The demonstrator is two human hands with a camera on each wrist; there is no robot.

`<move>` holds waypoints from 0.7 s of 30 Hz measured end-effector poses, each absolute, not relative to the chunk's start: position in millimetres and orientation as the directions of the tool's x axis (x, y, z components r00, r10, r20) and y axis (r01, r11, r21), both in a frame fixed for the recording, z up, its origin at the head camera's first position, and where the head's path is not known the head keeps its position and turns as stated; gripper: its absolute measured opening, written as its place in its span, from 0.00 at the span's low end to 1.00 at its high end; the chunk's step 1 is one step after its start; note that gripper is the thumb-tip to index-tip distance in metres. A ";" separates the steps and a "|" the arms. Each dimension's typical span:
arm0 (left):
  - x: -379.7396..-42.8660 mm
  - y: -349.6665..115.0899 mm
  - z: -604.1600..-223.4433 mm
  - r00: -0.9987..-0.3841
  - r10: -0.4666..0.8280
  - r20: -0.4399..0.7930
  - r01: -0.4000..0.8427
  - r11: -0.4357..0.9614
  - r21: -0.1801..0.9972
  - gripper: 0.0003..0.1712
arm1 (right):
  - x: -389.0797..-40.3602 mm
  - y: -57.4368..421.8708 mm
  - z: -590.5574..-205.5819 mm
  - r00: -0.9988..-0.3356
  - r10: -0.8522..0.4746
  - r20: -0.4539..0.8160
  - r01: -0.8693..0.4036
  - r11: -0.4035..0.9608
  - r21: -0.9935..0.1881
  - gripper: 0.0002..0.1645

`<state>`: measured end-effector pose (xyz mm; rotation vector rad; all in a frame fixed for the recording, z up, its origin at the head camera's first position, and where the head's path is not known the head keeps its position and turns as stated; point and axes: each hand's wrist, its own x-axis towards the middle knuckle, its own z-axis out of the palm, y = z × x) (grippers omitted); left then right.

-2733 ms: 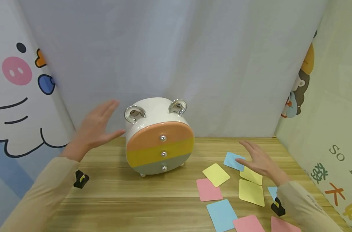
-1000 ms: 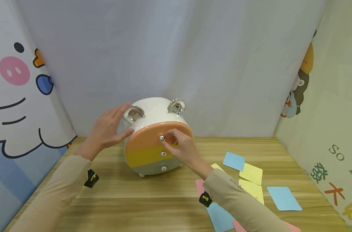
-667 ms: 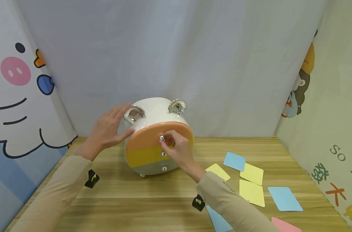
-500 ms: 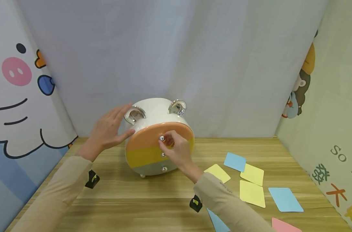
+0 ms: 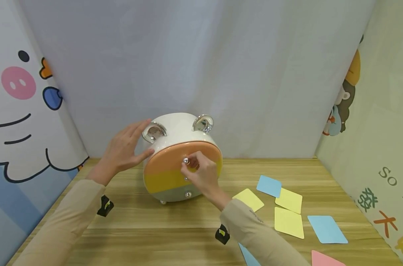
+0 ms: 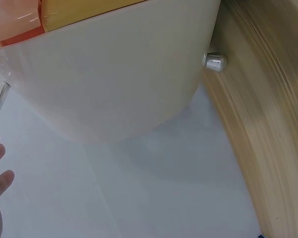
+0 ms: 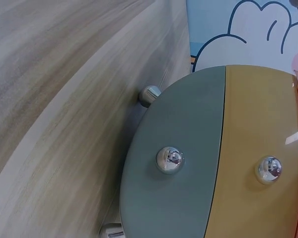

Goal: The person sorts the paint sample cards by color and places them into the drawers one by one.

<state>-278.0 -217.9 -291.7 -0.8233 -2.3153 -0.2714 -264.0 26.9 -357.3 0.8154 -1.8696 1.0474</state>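
A small rounded white drawer chest (image 5: pixel 178 127) with two shiny silver ears stands on the table. Its front has an orange drawer (image 5: pixel 166 158) on top, a yellow one (image 5: pixel 164 180) in the middle and a grey-green one (image 5: pixel 171 194) at the bottom. My right hand (image 5: pixel 204 175) pinches the silver knob (image 5: pixel 186 161) of the orange drawer, which sticks out slightly past the yellow one in the left wrist view. Beside the chest's left side my left hand (image 5: pixel 123 149) is held with fingers extended near the left ear (image 5: pixel 154 132); whether it touches is unclear.
Yellow (image 5: pixel 289 222), blue (image 5: pixel 327 229) and pink (image 5: pixel 327 258) paper cards lie scattered on the wooden table (image 5: pixel 148 236) to the right, some under my right forearm. A pale curtain (image 5: pixel 254 74) hangs behind, with printed panels at both sides.
Both hands have come in to the chest from its two sides. My right hand has taken hold of the top knob, and the orange drawer has slid out a little.
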 end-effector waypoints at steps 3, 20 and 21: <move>-277.8 -217.9 -291.4 -0.590 0.489 0.642 0.623 0.782 -0.023 0.46 | -262.1 28.7 -357.6 -0.447 -0.143 0.883 -0.830 0.436 -0.349 0.08; -276.2 -218.0 -289.8 -0.621 0.478 0.621 0.609 0.793 -0.001 0.49 | -244.7 42.9 -356.3 -0.406 -0.172 0.898 -0.860 0.404 -0.312 0.09; -276.3 -217.8 -289.9 -0.621 0.478 0.621 0.609 0.793 -0.003 0.49 | -243.8 43.9 -356.7 -0.401 -0.177 0.899 -0.862 0.403 -0.306 0.09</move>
